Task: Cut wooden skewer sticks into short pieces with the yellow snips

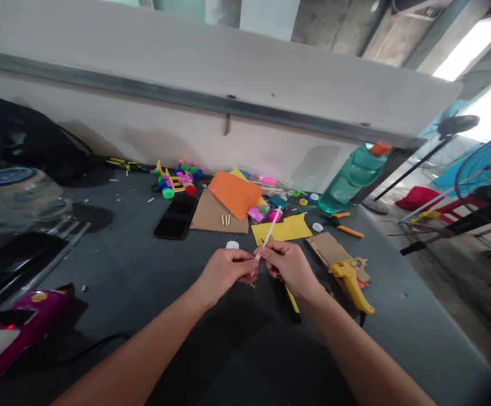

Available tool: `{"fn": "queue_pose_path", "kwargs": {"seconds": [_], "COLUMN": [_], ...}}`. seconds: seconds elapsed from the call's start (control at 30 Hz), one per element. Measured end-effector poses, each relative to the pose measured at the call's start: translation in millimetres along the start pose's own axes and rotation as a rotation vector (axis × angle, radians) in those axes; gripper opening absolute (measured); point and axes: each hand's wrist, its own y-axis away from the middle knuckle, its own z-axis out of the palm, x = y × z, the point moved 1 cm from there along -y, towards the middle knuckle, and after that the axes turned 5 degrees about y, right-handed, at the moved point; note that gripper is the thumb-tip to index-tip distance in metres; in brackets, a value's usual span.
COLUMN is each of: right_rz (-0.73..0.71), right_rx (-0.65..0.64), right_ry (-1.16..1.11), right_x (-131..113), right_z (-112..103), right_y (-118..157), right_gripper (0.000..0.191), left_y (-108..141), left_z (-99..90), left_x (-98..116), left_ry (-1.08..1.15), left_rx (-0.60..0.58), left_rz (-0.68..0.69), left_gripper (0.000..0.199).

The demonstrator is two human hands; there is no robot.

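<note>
Between my two hands is a thin, pale wooden stick (273, 223), slanting up and to the right. My left hand (228, 268) pinches its lower end between thumb and fingers. Just above that, my right hand (290, 264) pinches it too, the fingertips of both hands nearly meeting. A white cap (232, 245) lies behind my left hand. Partly under my right hand is a black and yellow tool (293, 303), its kind unclear. Beyond the hands, short wooden pieces (226, 220) rest on a brown cardboard sheet (203, 211), and yellow paper (294, 228) lies to the right.
Right: yellow glue gun (353, 287) on cardboard (324, 248), orange-handled pliers (349, 226), green bottle (351, 179). Behind: orange paper (235, 193), black phone (176, 216), colourful small wheeled model (173, 183), wall (165, 129). Left: clear jar (25, 197), magenta power strip (38, 313).
</note>
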Motion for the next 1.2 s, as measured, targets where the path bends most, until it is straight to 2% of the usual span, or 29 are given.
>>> {"fn": "queue_pose_path", "kwargs": {"seconds": [0.4, 0.73, 1.0, 1.2], "right_rz": [0.056, 0.073, 0.046, 0.068], "right_rx": [0.006, 0.037, 0.014, -0.025], "right_ry": [-0.074, -0.089, 0.021, 0.080], "right_x": [-2.3, -1.2, -0.3, -0.5], "right_z": [3.5, 6.1, 5.8, 3.9], "right_y": [2.7, 2.7, 1.7, 0.0], "right_gripper": [0.024, 0.023, 0.025, 0.022], "left_y": [2.8, 2.5, 2.3, 0.8], "left_z": [-2.0, -2.8, -2.1, -2.7], "left_x": [0.1, -2.0, -2.8, -3.7], "left_ry": [0.139, 0.120, 0.031, 0.029], "left_rx": [-0.093, -0.146, -0.111, -0.042], "left_rz": [-0.154, -0.168, -0.146, -0.099], "left_gripper": [0.017, 0.024, 0.027, 0.024]}}
